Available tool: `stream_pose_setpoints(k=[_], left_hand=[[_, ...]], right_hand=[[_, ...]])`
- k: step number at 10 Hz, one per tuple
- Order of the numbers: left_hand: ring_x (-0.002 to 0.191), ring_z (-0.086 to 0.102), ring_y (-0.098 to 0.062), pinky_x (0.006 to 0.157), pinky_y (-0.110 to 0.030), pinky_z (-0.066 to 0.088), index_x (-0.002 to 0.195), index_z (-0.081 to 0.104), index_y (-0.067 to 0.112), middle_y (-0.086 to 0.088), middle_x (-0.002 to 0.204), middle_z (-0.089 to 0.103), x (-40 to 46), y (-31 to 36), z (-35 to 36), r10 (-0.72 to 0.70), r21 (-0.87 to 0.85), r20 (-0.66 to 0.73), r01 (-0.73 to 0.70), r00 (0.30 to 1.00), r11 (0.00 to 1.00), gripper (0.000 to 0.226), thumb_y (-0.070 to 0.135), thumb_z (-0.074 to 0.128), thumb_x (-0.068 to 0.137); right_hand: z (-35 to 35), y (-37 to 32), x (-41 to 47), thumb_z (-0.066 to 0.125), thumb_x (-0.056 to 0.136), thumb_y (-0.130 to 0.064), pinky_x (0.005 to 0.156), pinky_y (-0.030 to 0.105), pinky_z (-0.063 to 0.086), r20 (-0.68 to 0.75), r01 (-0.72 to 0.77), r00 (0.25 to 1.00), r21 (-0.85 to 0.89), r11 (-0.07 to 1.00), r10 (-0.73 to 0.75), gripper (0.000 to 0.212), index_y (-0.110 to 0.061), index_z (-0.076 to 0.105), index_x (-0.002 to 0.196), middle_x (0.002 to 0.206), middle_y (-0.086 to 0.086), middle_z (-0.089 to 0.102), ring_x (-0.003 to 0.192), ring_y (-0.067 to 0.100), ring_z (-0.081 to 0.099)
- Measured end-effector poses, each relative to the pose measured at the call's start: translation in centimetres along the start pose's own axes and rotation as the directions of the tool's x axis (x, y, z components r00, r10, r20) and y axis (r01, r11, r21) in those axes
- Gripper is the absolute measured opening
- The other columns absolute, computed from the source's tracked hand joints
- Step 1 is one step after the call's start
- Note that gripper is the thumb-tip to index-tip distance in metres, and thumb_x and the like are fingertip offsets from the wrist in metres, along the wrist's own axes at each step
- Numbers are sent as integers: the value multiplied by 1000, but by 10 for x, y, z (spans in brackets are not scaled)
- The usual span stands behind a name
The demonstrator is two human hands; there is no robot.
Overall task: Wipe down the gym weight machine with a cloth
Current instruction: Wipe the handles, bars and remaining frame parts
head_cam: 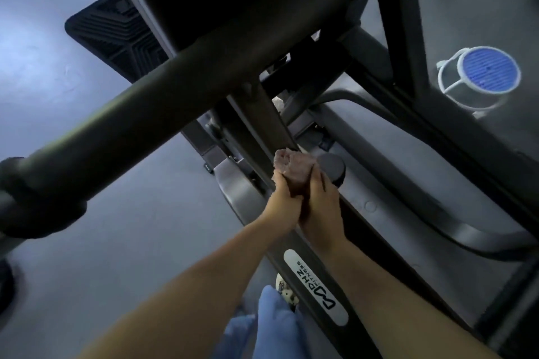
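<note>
Reference landmark: the dark frame rail of the weight machine, which carries a white brand label and runs from lower right to upper left beneath the forearms.

The left hand sits on the left side of the rail, fingers curled around the lower end of the cloth. The right hand sits directly beside it, touching it, and also grips the cloth. The cloth is bunched into a roll, projecting beyond both hands, up along the rail, with its far end near a round black knob. Judgement: the wiping stroke should follow the rail's long axis; both hands are equally near.
</note>
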State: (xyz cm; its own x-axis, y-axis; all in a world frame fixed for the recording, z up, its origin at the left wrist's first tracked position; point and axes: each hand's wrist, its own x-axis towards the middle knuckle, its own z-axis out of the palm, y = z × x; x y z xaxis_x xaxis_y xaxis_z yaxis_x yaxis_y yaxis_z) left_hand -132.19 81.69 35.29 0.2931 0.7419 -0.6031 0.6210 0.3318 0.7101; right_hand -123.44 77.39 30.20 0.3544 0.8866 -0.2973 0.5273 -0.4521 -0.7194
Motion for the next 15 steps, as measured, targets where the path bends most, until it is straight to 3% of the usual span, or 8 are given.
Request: stream_pose_setpoints(k=[2,4,5,8,10,12,13,15], left_hand=[[134,39,-26,102,-14,35,148,27,15,-10,148,37,-27,30,-54,343,619,182,-379,922,688,57,0,42,95],[147,2,-22,115,-37,-3,151,14,21,-5,159,5,-58,83,-100,585,968,164,-244,794,59,72,8,46,89],[144,-11,-35,110,-46,-13,151,-1,23,-11,158,-11,-59,96,-124,643,991,131,-86,754,-101,73,25,43,93],[138,-16,-48,113,-58,1,149,-11,27,-16,135,-53,-53,102,-130,522,980,45,65,852,-190,73,34,37,95],[132,24,-48,104,-59,27,136,50,27,-13,155,19,-46,97,-130,648,991,5,84,761,-106,67,28,52,69],[136,18,-44,112,-53,3,130,57,16,-18,150,20,-44,93,-115,742,1000,-17,15,670,9,71,11,69,60],[139,19,-36,114,-48,-3,132,54,13,-22,149,26,-36,87,-104,708,997,76,-64,702,-44,84,6,78,53],[129,-38,-29,109,-42,-21,148,-14,19,-14,144,-39,-21,85,-74,449,981,193,-169,873,-93,81,16,46,93]], right_hand=[[1,-30,22,40,96,-40,116,34,24,-15,118,993,-12,993,-118,62,-8,28,148,153,11,31,140,25,30],[-30,-120,73,45,89,-27,114,39,27,162,297,922,280,913,-350,63,-8,27,147,152,10,31,140,25,30],[-21,-123,79,44,90,-47,105,45,38,65,304,949,55,951,-308,72,-19,18,151,148,9,34,132,29,40],[-29,-93,65,34,99,-48,102,39,38,122,115,984,127,985,-131,55,-28,25,149,145,7,41,128,28,45],[-26,-139,91,17,99,-54,96,43,44,52,111,990,275,955,-130,49,-37,39,139,131,4,56,116,26,55],[-23,-78,67,17,95,-60,96,42,45,126,-35,992,285,958,-1,59,-29,43,137,122,6,62,111,26,60],[-18,-42,52,22,93,-61,100,44,43,185,-70,982,218,973,29,59,-33,35,142,130,3,57,117,24,56],[-24,-13,28,47,96,-42,107,35,37,223,0,974,127,992,-29,63,-36,15,151,145,-2,42,129,19,45]])
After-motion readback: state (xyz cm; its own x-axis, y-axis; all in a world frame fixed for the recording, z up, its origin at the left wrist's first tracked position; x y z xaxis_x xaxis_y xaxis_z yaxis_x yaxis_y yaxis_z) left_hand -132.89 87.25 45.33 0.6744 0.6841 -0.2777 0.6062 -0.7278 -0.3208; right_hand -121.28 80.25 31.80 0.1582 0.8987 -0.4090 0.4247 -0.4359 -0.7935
